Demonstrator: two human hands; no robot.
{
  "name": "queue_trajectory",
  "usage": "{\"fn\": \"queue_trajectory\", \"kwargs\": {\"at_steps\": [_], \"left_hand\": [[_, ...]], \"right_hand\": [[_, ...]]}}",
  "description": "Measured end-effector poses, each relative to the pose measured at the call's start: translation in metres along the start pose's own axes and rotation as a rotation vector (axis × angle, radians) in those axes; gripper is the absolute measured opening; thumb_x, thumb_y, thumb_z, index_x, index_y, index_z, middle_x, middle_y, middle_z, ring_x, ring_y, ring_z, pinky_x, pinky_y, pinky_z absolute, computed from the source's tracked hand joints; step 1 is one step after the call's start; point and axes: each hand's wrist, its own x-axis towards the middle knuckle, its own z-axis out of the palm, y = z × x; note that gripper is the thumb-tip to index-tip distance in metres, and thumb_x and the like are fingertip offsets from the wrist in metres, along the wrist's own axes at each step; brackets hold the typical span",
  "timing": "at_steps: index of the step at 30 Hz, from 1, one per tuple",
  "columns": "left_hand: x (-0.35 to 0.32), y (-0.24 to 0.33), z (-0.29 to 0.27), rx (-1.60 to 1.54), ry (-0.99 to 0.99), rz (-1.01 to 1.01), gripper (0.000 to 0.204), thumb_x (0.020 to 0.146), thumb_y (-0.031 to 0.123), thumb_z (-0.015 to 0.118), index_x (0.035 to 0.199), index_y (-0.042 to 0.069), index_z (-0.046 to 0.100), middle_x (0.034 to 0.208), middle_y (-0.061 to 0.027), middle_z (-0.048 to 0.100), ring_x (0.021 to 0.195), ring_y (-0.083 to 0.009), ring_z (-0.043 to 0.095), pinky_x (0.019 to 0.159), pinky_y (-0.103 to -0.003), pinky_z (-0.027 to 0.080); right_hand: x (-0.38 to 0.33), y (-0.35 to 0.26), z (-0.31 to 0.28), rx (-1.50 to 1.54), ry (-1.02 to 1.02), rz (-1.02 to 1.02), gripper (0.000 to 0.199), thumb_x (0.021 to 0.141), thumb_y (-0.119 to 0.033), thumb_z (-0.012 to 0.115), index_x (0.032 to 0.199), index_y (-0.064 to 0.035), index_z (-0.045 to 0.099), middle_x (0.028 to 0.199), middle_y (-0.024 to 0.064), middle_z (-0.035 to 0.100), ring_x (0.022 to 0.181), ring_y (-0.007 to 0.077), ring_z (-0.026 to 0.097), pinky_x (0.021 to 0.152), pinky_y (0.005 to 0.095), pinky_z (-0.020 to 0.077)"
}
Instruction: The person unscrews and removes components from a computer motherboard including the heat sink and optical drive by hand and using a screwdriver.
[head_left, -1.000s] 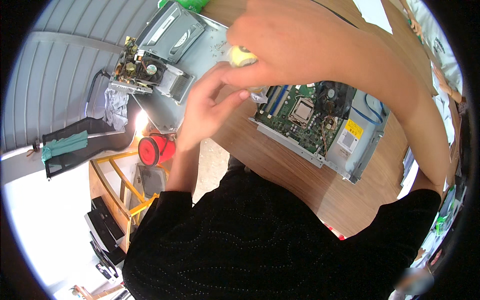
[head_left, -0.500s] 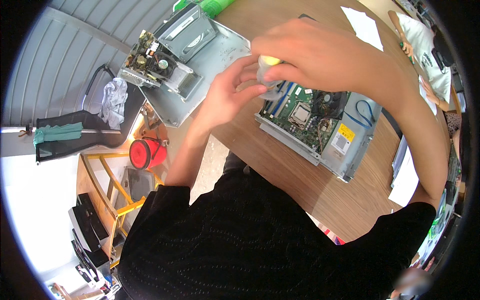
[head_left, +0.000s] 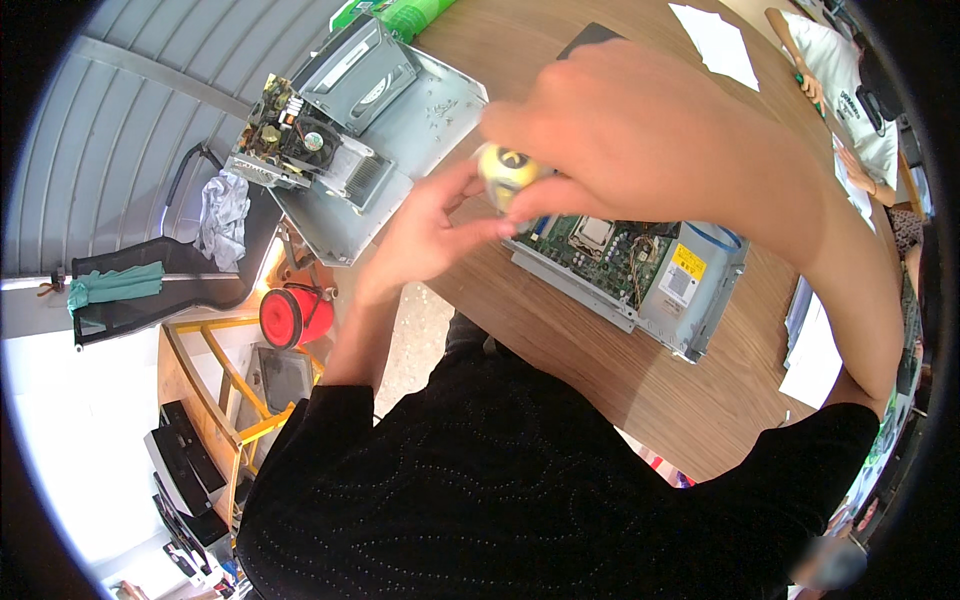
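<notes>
Grey ribbed wall (head_left: 165, 70) borders the wooden counter (head_left: 600, 375); an open computer case (head_left: 690, 318) sits by its near edge, a metal tray (head_left: 440, 85) at its left edge. Left hand (head_left: 425, 235) and right hand (head_left: 600, 130), fingers curled closed, grip 1 yellow-topped container (head_left: 510, 165) above the case's left end. More yellow shows than 0.5 s ago.

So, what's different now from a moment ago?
The left hand and right hand moved closer to the black shirt, with the blurry yellow thing, so the right hides more of the green circuit board. Nothing was visibly grabbed or let go. The red bucket and grey metal case stayed put.
</notes>
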Motion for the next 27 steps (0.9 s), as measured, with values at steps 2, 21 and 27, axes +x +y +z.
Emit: {"fn": "queue_trajectory", "kwargs": {"at_steps": [2, 21, 27], "left_hand": [[0.003, -0.001, 0.012, 0.021, 0.130, 0.103, 0.041, 0.075, 0.009, 0.076, 0.114, 0.001, 0.062, 0.110, -0.0111, 0.067, 0.104, -0.0209, 0.062, 0.091, -0.033, 0.045], [-0.001, -0.001, 0.002, 0.286, -0.004, 0.114, 0.041, 0.069, 0.007, 0.078, 0.107, 0.002, 0.064, 0.098, -0.0113, 0.068, 0.091, -0.0258, 0.066, 0.078, -0.035, 0.049], [-0.004, -0.017, 0.003, 0.421, 0.055, 0.180, 0.034, 0.073, 0.003, 0.072, 0.106, 0.001, 0.064, 0.102, -0.0100, 0.068, 0.095, -0.0220, 0.065, 0.080, -0.034, 0.049]], "right_hand": [[0.007, -0.006, -0.009, -0.098, -0.101, 0.087, 0.044, 0.076, -0.035, 0.071, 0.109, -0.0089, 0.058, 0.078, 0.0102, 0.063, 0.073, 0.0268, 0.063, 0.065, 0.0364, 0.0481], [0.003, 0.010, 0.043, 0.129, 0.541, -0.276, 0.033, 0.081, -0.038, 0.067, 0.085, -0.0049, 0.064, 0.057, 0.0092, 0.055, 0.055, 0.0280, 0.061, 0.055, 0.0357, 0.0485], [0.006, 0.017, 0.034, 0.127, 0.329, -0.169, 0.020, 0.078, -0.027, 0.069, 0.083, -0.0086, 0.065, 0.076, 0.0081, 0.060, 0.072, 0.0238, 0.064, 0.061, 0.0322, 0.0505]]}}
